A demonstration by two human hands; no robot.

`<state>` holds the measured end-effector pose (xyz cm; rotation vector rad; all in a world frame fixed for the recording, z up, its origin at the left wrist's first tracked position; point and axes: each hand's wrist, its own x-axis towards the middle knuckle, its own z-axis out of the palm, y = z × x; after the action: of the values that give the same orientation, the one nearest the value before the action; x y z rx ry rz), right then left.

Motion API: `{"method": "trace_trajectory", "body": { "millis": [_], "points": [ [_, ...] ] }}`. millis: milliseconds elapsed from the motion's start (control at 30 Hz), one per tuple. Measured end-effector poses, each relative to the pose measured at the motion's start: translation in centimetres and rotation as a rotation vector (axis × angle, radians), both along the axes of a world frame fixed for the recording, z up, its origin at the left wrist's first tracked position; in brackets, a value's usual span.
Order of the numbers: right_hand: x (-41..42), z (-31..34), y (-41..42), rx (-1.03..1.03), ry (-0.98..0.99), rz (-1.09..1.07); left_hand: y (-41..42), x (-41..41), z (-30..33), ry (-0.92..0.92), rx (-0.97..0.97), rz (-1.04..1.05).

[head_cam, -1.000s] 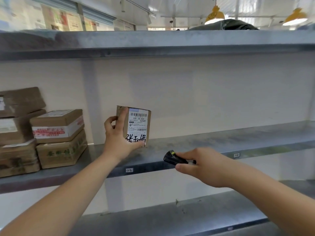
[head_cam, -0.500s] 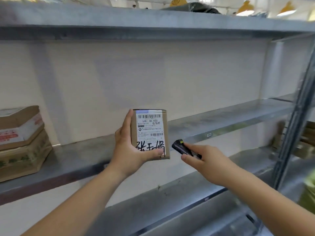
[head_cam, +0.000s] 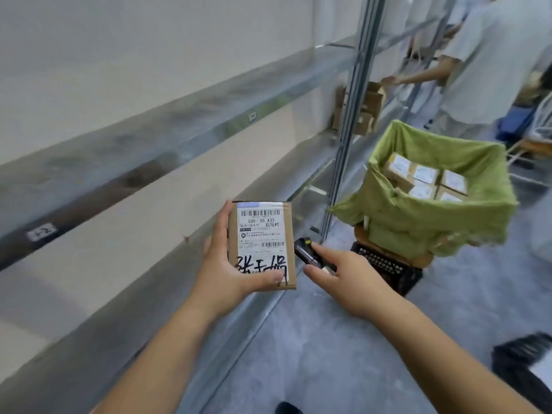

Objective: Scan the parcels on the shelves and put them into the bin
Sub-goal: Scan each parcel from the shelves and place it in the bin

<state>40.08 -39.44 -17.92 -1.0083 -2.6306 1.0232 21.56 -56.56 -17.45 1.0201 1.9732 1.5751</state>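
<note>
Between my two hands, near the centre, I hold the small cardboard parcel (head_cam: 262, 245), label up. I judge scanning is in hand; next it must go right into the green-lined bin (head_cam: 490, 213). My left hand (head_cam: 230, 264) grips its left edge, thumb across the label. My right hand (head_cam: 346, 279) pinches the black scanner (head_cam: 306, 252) just beside it.

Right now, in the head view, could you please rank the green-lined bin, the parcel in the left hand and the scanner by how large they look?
1. Green-lined bin, largest though farther off.
2. Parcel, held by the left hand.
3. Scanner, partly hidden by the right hand.
</note>
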Motion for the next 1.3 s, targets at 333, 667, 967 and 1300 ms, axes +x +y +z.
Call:
{"method": "trace_trajectory", "body": {
  "millis": [333,667,967,1300],
  "points": [
    [10.2,-5.0,-3.0,-0.066,-0.107,-0.414,5.3,5.3,-4.7,-0.074,-0.141,-0.326],
    [15.9,-8.2,4.9,-0.048,-0.145,-0.686,17.3,9.3,-6.8,0.032,-0.2,-0.427],
    [20.0,-9.3,21.6,-0.082,-0.105,-0.7,34.6,14.1,-7.4,-0.088,-0.194,-0.479],
    [24.0,-7.0,36.6,-0.136,-0.059,-0.737,49.6,18.0,-7.2,-0.196,-0.179,-0.491]
  ]
}}
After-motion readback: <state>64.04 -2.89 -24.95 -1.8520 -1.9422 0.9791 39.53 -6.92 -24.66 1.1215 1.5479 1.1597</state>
